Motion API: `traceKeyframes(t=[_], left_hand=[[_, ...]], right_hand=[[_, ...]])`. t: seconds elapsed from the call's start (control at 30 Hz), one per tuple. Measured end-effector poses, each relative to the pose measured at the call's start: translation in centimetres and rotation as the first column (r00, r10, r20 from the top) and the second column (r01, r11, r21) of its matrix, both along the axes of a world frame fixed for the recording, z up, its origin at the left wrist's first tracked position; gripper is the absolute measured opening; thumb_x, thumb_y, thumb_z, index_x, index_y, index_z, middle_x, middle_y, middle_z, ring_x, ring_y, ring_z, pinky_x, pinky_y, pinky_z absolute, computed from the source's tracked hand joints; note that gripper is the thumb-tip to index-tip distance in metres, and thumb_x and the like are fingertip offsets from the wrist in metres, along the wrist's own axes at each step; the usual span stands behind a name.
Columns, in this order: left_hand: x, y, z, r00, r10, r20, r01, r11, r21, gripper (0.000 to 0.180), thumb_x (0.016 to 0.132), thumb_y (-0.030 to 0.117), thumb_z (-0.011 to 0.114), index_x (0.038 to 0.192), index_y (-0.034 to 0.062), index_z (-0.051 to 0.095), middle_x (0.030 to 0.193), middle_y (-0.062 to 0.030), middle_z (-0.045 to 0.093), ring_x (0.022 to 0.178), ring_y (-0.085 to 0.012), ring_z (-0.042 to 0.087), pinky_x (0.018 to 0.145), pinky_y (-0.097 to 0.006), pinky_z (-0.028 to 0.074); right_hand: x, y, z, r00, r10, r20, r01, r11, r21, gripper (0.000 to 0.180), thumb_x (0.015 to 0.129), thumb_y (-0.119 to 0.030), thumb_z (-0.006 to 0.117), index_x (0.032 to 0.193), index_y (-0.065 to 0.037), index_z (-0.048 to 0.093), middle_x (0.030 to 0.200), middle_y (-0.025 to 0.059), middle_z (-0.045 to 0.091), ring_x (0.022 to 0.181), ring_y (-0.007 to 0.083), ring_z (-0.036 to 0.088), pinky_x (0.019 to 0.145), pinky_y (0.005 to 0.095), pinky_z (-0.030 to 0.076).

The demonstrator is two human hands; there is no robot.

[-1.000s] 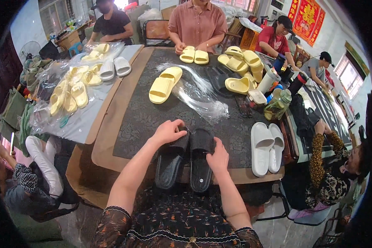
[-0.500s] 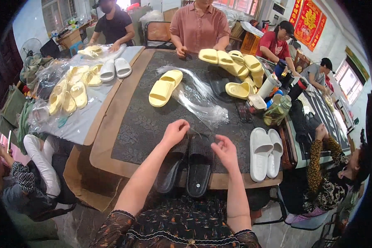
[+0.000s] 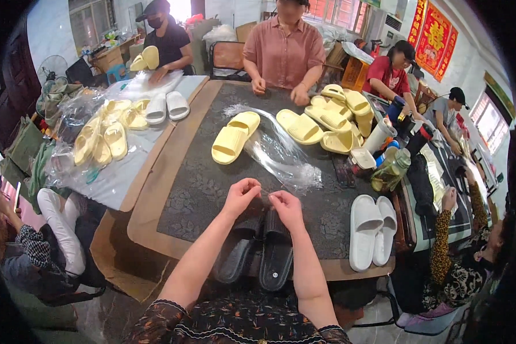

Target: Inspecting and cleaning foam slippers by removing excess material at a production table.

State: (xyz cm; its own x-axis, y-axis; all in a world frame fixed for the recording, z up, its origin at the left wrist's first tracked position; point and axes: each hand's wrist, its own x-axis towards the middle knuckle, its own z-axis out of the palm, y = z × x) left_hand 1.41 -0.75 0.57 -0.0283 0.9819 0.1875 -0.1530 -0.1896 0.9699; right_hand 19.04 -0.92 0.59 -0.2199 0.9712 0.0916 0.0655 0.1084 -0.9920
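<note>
A pair of black slippers, the left one point(image 3: 235, 258) and the right one point(image 3: 276, 264), lies side by side at the table's near edge, toes away from me. Above their straps my left hand point(image 3: 242, 198) is closed in a pinch on a thin strand. Close to it, fingertips almost meeting, my right hand point(image 3: 286, 211) is also pinched, seemingly on the same strand; its fingers partly hide what they hold. Both forearms cover parts of the slippers. Beyond my hands, clear plastic bags point(image 3: 286, 166) lie beside a pair of yellow slippers point(image 3: 234, 139).
White slippers point(image 3: 366, 229) stand at the near right. Yellow slippers point(image 3: 329, 117) are heaped at the far right, by a glass jar point(image 3: 393, 171) and bottles. A grey side table point(image 3: 129, 186) holds bagged yellow slippers and a light grey pair. Several people work around.
My right hand has moved left and closed, bringing both hands together. The person opposite has lowered yellow slippers onto the table. At the far left, a person has lifted yellow slippers.
</note>
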Motion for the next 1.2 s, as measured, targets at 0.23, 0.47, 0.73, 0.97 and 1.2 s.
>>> traceKeyframes(t=[0.23, 0.47, 0.73, 0.97, 1.2], left_hand=[[-0.2, 0.3, -0.1, 0.991, -0.087, -0.097, 0.083, 0.996, -0.046, 0.012, 0.082, 0.009, 0.066, 0.089, -0.0006, 0.066, 0.078, 0.0011, 0.063, 0.073, -0.0051, 0.056, 0.067, -0.02, 0.045], [0.1, 0.2, 0.0, 0.962, -0.119, -0.245, 0.127, 0.992, 0.018, 0.013, 0.082, 0.01, 0.066, 0.089, -0.0011, 0.066, 0.077, 0.0004, 0.064, 0.072, -0.0062, 0.056, 0.066, -0.021, 0.045], [0.5, -0.2, 0.5, 0.982, -0.035, -0.185, 0.03, 0.999, -0.03, 0.01, 0.081, 0.01, 0.067, 0.083, -0.0003, 0.066, 0.075, 0.0003, 0.064, 0.07, -0.0057, 0.056, 0.064, -0.021, 0.045], [0.4, -0.3, 0.6, 0.976, -0.04, -0.216, 0.041, 0.999, -0.001, 0.012, 0.081, 0.011, 0.068, 0.082, -0.0003, 0.066, 0.073, 0.0, 0.064, 0.069, -0.0057, 0.055, 0.063, -0.021, 0.044], [0.3, -0.2, 0.3, 0.975, -0.028, -0.221, 0.029, 1.0, -0.001, 0.012, 0.08, 0.011, 0.068, 0.082, -0.0003, 0.066, 0.072, 0.0007, 0.063, 0.068, -0.0052, 0.054, 0.062, -0.021, 0.044]], right_hand=[[0.1, 0.5, -0.3, 0.994, -0.106, -0.032, 0.109, 0.988, 0.108, 0.015, 0.084, -0.014, 0.065, 0.088, 0.0, 0.065, 0.072, -0.0017, 0.06, 0.065, 0.0047, 0.05, 0.06, 0.0212, 0.042], [-0.1, 0.4, -0.3, 0.998, -0.028, -0.064, 0.035, 0.993, 0.11, 0.013, 0.084, -0.012, 0.064, 0.089, 0.0, 0.063, 0.075, -0.0018, 0.061, 0.067, 0.0037, 0.051, 0.062, 0.0201, 0.042], [0.3, 0.0, -0.2, 0.994, -0.091, -0.055, 0.095, 0.993, 0.072, 0.012, 0.084, -0.012, 0.064, 0.086, -0.001, 0.062, 0.073, -0.0025, 0.059, 0.065, 0.0031, 0.051, 0.06, 0.0199, 0.042], [0.0, 0.0, -0.2, 0.984, -0.155, -0.082, 0.163, 0.982, 0.095, 0.011, 0.083, -0.012, 0.064, 0.085, -0.001, 0.062, 0.065, -0.0054, 0.053, 0.059, 0.0013, 0.043, 0.054, 0.0189, 0.036], [0.1, 0.2, 0.0, 0.99, -0.13, -0.058, 0.135, 0.985, 0.103, 0.012, 0.085, -0.012, 0.063, 0.087, -0.001, 0.063, 0.068, -0.0054, 0.056, 0.061, 0.0006, 0.046, 0.055, 0.0191, 0.038]])
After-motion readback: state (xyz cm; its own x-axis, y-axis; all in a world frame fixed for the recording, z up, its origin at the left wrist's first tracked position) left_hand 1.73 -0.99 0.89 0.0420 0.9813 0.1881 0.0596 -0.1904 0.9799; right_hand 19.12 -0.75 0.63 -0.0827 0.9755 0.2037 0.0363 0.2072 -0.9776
